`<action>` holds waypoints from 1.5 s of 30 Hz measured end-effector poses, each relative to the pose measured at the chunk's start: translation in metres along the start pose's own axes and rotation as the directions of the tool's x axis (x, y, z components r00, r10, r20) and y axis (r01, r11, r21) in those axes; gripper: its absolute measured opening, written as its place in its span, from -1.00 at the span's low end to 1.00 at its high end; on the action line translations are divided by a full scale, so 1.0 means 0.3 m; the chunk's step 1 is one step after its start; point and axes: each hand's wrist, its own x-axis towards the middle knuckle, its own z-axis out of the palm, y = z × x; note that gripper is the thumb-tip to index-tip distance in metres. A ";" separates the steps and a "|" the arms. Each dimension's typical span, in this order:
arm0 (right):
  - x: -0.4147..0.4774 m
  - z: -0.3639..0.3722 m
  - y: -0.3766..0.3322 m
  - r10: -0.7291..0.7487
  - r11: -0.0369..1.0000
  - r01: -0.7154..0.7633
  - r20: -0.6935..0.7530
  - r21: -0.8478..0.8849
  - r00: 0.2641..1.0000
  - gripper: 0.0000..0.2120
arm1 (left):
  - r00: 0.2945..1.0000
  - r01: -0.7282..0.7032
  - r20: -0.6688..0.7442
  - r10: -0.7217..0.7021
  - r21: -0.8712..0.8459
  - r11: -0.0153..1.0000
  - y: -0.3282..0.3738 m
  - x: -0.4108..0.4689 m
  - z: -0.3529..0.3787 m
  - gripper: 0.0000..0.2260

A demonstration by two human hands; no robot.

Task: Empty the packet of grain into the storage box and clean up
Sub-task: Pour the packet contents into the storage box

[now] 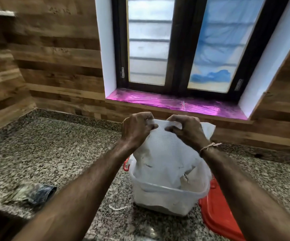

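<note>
Below, box [158, 202] interior behind packet [165, 148].

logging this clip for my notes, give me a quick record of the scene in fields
left hand: left hand pinches the top edge of the white woven packet
right hand: right hand pinches the same edge
packet: hangs from both hands, lower part inside the clear storage box
box: stands on the granite counter
lid: red lid lies flat at the box's right
other: folded dark cloth at left; white string by the box
grain: not visible
</note>
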 end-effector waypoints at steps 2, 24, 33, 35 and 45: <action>0.011 0.010 -0.021 -0.003 0.999 -0.001 -0.077 -0.051 0.997 -0.90 | 0.999 -0.040 -0.034 0.040 -0.004 0.999 -0.003 0.002 0.013 -0.78; 0.024 0.030 -0.052 0.052 0.979 -0.088 -0.195 -0.184 0.979 -0.86 | 0.985 -0.138 -0.127 0.120 -0.146 0.980 -0.110 -0.050 -0.041 -0.22; 0.020 0.027 -0.039 0.049 0.970 -0.106 -0.246 -0.221 0.968 -0.82 | 0.997 0.071 0.001 -0.076 -0.354 0.932 -0.161 -0.099 -0.018 -0.31; 0.022 0.022 -0.037 0.050 0.970 -0.104 -0.242 -0.219 0.969 -0.83 | 0.986 0.151 0.133 -0.101 -0.446 0.882 -0.172 -0.113 -0.016 -0.25; 0.055 0.015 -0.137 -0.003 0.996 -0.004 0.065 0.093 0.998 -0.70 | 0.972 0.236 0.162 -0.173 -0.599 0.765 -0.166 -0.209 0.033 -0.50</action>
